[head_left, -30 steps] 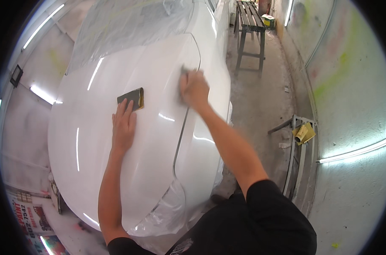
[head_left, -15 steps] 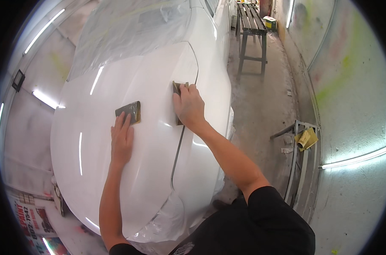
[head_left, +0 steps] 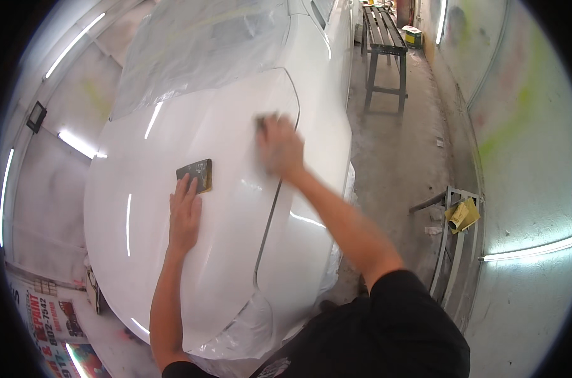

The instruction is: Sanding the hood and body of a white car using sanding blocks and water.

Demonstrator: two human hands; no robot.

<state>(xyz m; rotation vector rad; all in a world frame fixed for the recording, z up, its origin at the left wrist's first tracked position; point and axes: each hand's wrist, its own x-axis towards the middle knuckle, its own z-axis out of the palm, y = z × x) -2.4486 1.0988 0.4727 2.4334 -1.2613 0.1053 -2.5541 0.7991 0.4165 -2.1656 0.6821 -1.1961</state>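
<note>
A white car hood (head_left: 150, 189) with a glossy surface lies under both my hands. Fingers stretched out, my left hand (head_left: 184, 217) rests its tips on the near side of a folded dark sheet of sandpaper (head_left: 202, 169), whose tan backing shows along one edge. Near the seam on the hood's right side is my right hand (head_left: 281, 148), smeared by motion and closed over a second piece of sandpaper (head_left: 260, 121). Only a dark corner of that piece sticks out past the fingers; the palm hides the remainder.
Clear plastic film (head_left: 204, 50) covers the windshield, and more film (head_left: 245, 327) wraps the car's front corner. Along the right side stand a slatted bench (head_left: 385, 38) and a metal stand (head_left: 453, 246) bearing yellow paper (head_left: 467, 215). A painted wall (head_left: 525, 183) bounds that side.
My right hand has gone from a clear grip on its sandpaper to a blur, still near the hood's seam. The left hand stays on its sheet. The whole view has shifted slightly.
</note>
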